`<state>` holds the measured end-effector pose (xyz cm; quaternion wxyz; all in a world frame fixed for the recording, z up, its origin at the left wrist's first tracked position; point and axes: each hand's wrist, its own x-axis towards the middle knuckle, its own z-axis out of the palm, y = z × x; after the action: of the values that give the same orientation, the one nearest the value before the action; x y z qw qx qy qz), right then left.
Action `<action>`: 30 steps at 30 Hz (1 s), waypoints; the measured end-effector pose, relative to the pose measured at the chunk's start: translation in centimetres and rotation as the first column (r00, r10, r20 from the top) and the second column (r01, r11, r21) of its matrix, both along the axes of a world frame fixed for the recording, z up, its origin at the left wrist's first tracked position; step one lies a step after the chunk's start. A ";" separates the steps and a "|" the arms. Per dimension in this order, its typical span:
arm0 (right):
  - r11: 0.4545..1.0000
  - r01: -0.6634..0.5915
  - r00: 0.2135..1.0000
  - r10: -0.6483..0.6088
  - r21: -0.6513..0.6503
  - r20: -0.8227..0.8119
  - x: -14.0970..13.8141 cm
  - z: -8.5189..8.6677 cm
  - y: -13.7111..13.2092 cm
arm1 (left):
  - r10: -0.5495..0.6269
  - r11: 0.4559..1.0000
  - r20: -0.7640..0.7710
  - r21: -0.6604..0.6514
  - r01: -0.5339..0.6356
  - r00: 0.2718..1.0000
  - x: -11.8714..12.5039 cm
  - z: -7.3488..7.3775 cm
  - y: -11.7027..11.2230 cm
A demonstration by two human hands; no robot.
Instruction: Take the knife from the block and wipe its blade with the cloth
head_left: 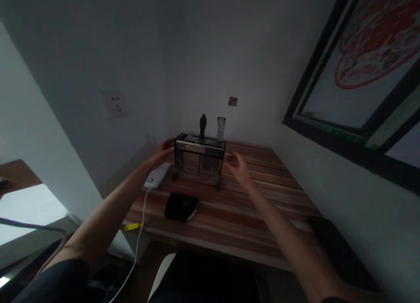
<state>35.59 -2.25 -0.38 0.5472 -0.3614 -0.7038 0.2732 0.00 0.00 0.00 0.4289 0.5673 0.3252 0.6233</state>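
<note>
On the wooden table stands a narrow box-shaped knife holder (198, 164) with a see-through front, a slotted dark top and small feet. A black handle (202, 127) and a silvery handle (221, 128) stick up from its top slots; what they belong to is hidden inside. My left hand (164, 150) is at the holder's left end, fingers stretched along its upper edge and seeming to touch it. Beside the right end is my right hand (238, 166), its fingers apart and curved, with a small gap from the holder.
A white power bank (157, 175) with a white cable (143, 215) lies left of the holder. In front are a black pouch-like item (181, 206) and a yellow strip (132, 227). A dark flat object (339, 250) is at right. Walls and a framed picture (370, 71) border the table (262, 206).
</note>
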 end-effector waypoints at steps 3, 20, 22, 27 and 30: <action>1.000 -0.018 1.000 0.017 0.019 0.009 -0.6 -0.2 1.2 | -0.085 0.996 -0.052 -0.032 0.084 0.995 0.0 -0.1 0.5; 0.957 -0.253 0.965 0.260 -0.143 0.039 -0.7 0.1 3.7 | -0.226 0.967 -0.164 -0.156 0.201 0.960 -0.1 0.2 1.6; 0.952 -0.265 0.962 0.272 -0.151 0.023 -0.8 0.1 3.9 | -0.232 0.964 -0.172 -0.169 0.204 0.957 -0.1 0.3 1.6; 0.948 -0.276 0.961 0.276 -0.159 -0.019 -0.9 0.0 4.1 | -0.236 0.959 -0.186 -0.204 0.197 0.954 -0.2 0.4 1.5; 0.951 -0.271 0.962 0.268 -0.150 -0.043 -1.0 -0.1 4.2 | -0.228 0.960 -0.188 -0.210 0.187 0.955 -0.2 0.4 1.5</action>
<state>34.57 1.94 -0.51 0.4830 -0.3001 -0.7170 0.4031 -0.16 1.52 0.37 0.5073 0.6179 0.3649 0.4771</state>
